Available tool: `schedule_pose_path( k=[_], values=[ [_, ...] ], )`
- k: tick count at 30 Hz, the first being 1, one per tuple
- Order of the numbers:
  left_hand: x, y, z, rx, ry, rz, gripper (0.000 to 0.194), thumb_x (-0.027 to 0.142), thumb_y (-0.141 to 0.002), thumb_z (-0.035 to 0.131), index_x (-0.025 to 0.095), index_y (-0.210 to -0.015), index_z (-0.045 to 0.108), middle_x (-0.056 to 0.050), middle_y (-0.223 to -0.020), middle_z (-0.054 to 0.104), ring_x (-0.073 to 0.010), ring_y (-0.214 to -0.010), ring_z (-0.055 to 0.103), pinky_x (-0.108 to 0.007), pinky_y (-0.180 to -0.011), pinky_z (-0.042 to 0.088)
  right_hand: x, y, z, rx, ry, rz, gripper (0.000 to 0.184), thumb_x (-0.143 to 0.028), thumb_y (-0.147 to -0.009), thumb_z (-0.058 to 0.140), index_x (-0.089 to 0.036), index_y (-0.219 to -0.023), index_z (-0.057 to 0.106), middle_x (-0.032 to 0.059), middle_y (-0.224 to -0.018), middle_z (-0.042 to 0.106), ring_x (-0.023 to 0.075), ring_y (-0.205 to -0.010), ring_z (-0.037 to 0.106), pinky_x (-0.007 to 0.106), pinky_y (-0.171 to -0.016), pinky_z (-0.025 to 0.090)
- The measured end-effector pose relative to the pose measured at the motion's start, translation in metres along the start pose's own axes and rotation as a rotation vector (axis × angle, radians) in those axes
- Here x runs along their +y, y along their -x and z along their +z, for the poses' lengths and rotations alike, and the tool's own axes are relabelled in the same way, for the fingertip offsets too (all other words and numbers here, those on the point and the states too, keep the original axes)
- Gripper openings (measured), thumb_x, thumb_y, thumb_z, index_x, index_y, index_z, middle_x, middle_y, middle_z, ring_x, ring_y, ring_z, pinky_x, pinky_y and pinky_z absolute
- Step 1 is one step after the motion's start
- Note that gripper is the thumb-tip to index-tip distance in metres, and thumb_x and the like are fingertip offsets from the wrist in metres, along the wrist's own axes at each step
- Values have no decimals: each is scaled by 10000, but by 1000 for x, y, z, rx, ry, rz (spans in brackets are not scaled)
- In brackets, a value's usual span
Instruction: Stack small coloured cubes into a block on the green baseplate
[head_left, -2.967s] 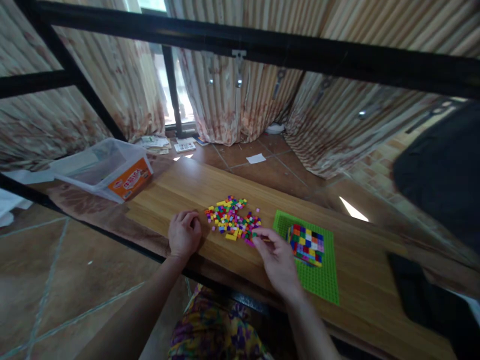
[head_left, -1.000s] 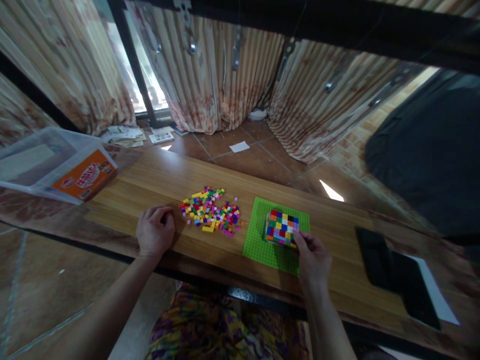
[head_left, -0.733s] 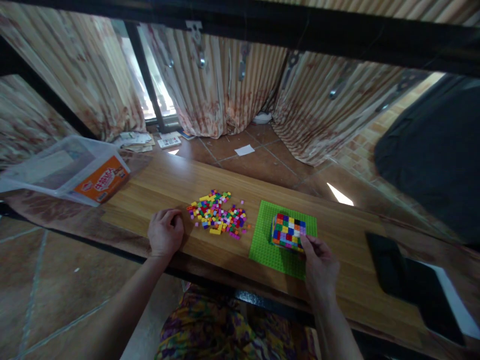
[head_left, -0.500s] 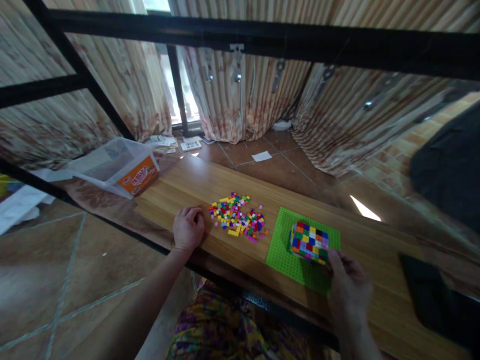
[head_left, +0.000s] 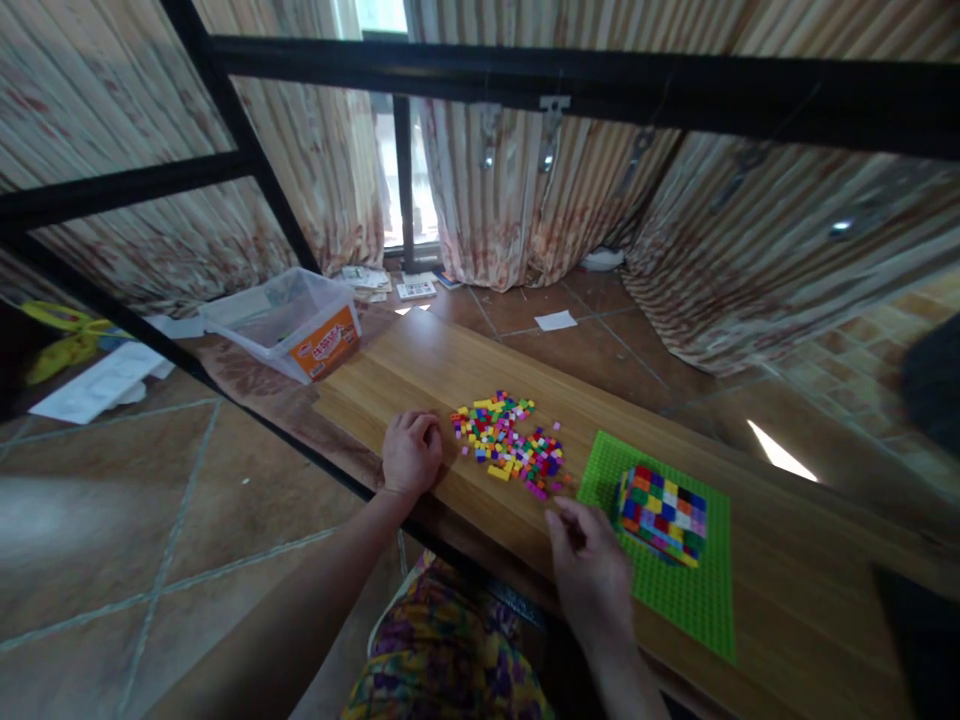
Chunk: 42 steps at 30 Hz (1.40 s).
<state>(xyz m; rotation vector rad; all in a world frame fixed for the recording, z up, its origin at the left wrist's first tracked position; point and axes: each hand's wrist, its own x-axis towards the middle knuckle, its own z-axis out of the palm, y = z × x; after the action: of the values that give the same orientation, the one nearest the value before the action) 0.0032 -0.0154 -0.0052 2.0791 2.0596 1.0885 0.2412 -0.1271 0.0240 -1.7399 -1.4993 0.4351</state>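
Green studded plastic baseplate: a multicoloured brick block stands on it; loose multicoloured plastic bricks obstruct its left; brown wooden table lies open at its right.

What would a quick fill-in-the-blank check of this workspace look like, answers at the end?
1. The multicolored brick block sits on a baseplate whose color is ____.
2. The clear plastic box has a label with a background colored ____.
3. The left hand is ____ (nearer to/farther from) the clear plastic box than the right hand is.

Missing words: green; orange; nearer to.
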Motion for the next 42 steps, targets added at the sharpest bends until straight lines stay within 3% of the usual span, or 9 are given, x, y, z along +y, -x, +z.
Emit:
schedule_pose_path(
  k=[12, 22, 31, 36, 42],
  values=[
    [0, 1, -1, 10, 7, 4, 168, 174, -843, 528, 205, -862, 692, -61, -947, 693, -226, -912, 602, -368, -849, 496, 8, -18, 31, -33, 315, -184, 293, -356, -977, 418, -210, -905, 663, 63, -893, 651, 198, -828, 595, 299, -729, 428],
    [-1, 1, -2, 16, 18, 18, 162, 171, -844, 529, 211, -863, 686, -62, -936, 689, -231, -910, 604, -376, -845, 499, 12, -23, 44, -5, 303, -247, 329, -311, -985, 392, -226, -1033, 706, 57, -889, 644, 171, -788, 603, 266, -683, 438],
    [2, 1, -3, 20, 35, 14, 162, 146, -839, 531, 210, -854, 679, -62, -926, 684, -225, -898, 598, -379, -840, 504, 8, -30, 35, 13, 247, -245, 311, -346, -952, 434, -224, -1036, 707, 67, -929, 674, 191, -832, 622, 298, -728, 469],
    [1, 2, -2, 14, 45, 8, 152, 144, -836, 542, 211, -859, 677, -61, -929, 685, -221, -898, 597, -380, -845, 504, -13, -62, 38, -14, 185, -246, 337, -351, -961, 407, -216, -1034, 707, 75, -997, 679, 196, -884, 628, 312, -793, 463],
    [1, 3, -1, 4, 64, -6, 163, 140, -835, 535, 215, -855, 679, -59, -942, 686, -216, -895, 594, -379, -839, 508, -40, -125, 67, -179, 267, -349, 278, -235, -934, 447, -213, -1039, 703, 63, -982, 670, 190, -903, 607, 300, -820, 437]
  ],
)
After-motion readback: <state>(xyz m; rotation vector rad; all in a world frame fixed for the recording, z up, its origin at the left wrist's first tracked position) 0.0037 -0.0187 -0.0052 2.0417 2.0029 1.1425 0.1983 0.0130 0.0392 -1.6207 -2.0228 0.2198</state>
